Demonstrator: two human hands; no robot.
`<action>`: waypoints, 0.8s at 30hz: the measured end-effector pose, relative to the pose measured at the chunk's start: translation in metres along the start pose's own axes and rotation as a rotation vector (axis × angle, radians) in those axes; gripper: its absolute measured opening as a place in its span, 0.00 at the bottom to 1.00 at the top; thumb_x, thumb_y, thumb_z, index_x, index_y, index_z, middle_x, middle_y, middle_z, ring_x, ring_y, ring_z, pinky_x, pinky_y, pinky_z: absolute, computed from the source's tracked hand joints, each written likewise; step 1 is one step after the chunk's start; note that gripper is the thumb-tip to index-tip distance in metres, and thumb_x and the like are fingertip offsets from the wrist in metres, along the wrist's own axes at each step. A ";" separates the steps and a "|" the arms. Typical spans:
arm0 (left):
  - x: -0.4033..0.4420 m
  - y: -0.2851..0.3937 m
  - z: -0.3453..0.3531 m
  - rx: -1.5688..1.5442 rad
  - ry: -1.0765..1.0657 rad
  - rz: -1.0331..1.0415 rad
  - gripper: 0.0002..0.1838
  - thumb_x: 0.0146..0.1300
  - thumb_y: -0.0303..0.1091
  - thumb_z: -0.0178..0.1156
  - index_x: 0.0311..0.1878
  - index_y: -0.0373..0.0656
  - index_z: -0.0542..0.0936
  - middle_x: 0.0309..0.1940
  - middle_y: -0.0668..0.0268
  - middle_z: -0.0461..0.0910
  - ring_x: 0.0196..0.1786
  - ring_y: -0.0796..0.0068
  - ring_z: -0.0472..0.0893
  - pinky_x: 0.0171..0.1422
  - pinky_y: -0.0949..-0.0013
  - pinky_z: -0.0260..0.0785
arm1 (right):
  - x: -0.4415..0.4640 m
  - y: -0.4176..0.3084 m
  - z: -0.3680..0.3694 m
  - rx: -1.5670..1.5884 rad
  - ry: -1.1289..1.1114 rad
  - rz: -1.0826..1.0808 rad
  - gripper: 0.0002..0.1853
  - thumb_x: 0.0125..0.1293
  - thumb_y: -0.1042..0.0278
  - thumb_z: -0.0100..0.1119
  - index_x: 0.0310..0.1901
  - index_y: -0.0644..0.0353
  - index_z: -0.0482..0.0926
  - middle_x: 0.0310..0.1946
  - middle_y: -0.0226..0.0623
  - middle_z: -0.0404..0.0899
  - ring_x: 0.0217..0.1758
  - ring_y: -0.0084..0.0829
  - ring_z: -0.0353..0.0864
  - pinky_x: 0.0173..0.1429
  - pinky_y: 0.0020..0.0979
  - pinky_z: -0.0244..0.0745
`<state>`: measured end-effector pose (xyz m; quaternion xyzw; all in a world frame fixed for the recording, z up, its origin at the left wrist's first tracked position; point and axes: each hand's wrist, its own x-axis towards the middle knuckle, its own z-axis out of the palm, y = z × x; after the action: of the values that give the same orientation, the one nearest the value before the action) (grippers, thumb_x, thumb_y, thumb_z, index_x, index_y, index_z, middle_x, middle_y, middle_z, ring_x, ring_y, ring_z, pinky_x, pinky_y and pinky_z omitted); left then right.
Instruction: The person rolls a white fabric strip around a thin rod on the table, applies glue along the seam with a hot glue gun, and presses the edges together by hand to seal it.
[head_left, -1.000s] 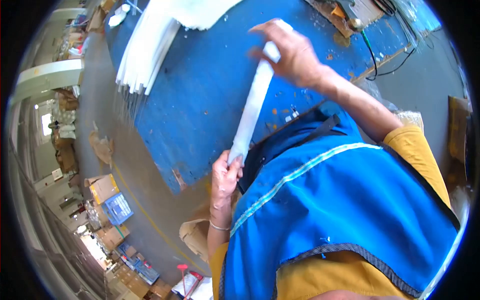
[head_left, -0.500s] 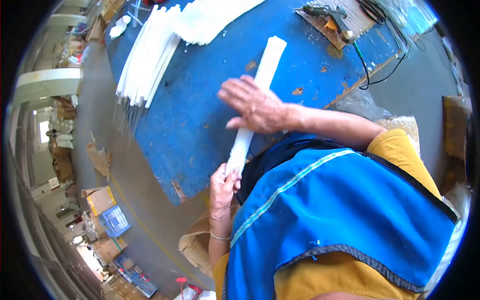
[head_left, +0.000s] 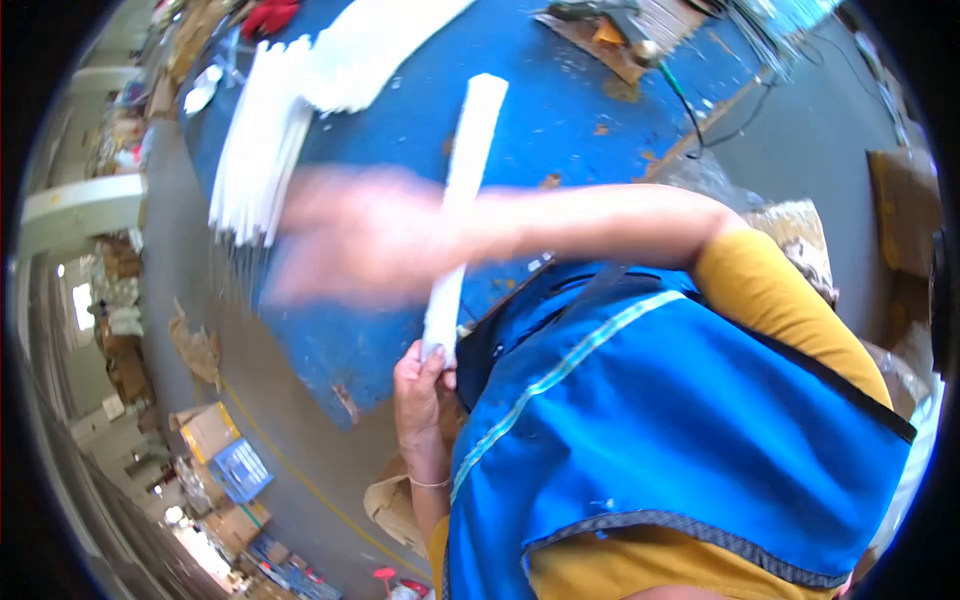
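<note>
A long white roll, seemingly of soft foam or cloth, lies slantwise over the near edge of the blue table. My left hand grips its lower end, thumb on top. Across the roll's middle passes my right hand, smeared by motion, so its fingers cannot be made out. Left of that hand rests a bundle of white rods with thin wires sticking out at the near end. A white sheet stack adjoins the bundle.
The blue table has chipped, worn spots. On cardboard at its far right lies a glue gun with a trailing cable. Cardboard boxes and a blue crate stand on the floor at left. A red item is at the back.
My right hand has swept left from the roll towards the white rods and is now blurred. My left hand keeps hold of the roll's lower end. The whole view has shifted slightly.
</note>
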<state>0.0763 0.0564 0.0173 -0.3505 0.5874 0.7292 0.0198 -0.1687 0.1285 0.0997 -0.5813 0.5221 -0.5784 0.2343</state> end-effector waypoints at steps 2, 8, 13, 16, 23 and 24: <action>0.002 0.000 0.008 0.004 -0.036 -0.039 0.09 0.66 0.36 0.59 0.37 0.40 0.75 0.25 0.70 0.75 0.22 0.85 0.71 0.24 0.80 0.61 | 0.003 -0.064 0.060 0.128 -0.254 -0.458 0.19 0.62 0.55 0.54 0.49 0.59 0.74 0.46 0.47 0.78 0.48 0.42 0.79 0.51 0.41 0.74; -0.005 -0.009 -0.007 0.076 0.129 -0.032 0.10 0.68 0.37 0.56 0.42 0.39 0.76 0.27 0.72 0.77 0.26 0.86 0.74 0.29 0.80 0.65 | -0.016 -0.062 0.122 0.033 -0.234 -0.930 0.28 0.65 0.46 0.51 0.53 0.65 0.71 0.46 0.46 0.77 0.55 0.47 0.74 0.60 0.47 0.66; 0.006 -0.020 -0.008 0.059 0.112 0.088 0.14 0.69 0.39 0.55 0.48 0.37 0.76 0.32 0.69 0.79 0.35 0.80 0.77 0.38 0.77 0.68 | -0.035 0.001 0.078 -0.222 -0.221 -0.645 0.36 0.66 0.43 0.48 0.63 0.69 0.62 0.63 0.55 0.64 0.69 0.49 0.62 0.71 0.47 0.56; 0.015 -0.011 -0.007 0.029 -0.012 0.261 0.17 0.70 0.40 0.54 0.51 0.35 0.76 0.35 0.67 0.80 0.41 0.77 0.79 0.43 0.75 0.70 | -0.054 0.032 0.074 -0.337 -0.277 -0.462 0.39 0.68 0.40 0.44 0.66 0.69 0.60 0.66 0.55 0.60 0.72 0.49 0.58 0.73 0.47 0.53; 0.015 0.023 0.002 0.125 0.012 0.040 0.13 0.70 0.40 0.53 0.42 0.39 0.78 0.22 0.75 0.72 0.18 0.89 0.65 0.20 0.80 0.54 | -0.072 0.073 0.069 -0.571 -0.281 -0.253 0.39 0.65 0.41 0.49 0.66 0.68 0.60 0.68 0.53 0.59 0.73 0.47 0.57 0.74 0.47 0.52; 0.018 0.020 0.000 0.131 -0.008 0.056 0.13 0.70 0.40 0.54 0.41 0.39 0.78 0.22 0.74 0.72 0.18 0.89 0.66 0.20 0.80 0.55 | -0.071 0.074 0.063 -0.600 -0.281 -0.247 0.39 0.65 0.41 0.49 0.66 0.67 0.60 0.68 0.53 0.59 0.73 0.47 0.57 0.74 0.46 0.52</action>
<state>0.0540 0.0435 0.0245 -0.3290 0.6432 0.6910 0.0246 -0.1202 0.1445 -0.0094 -0.7569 0.5573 -0.3376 0.0506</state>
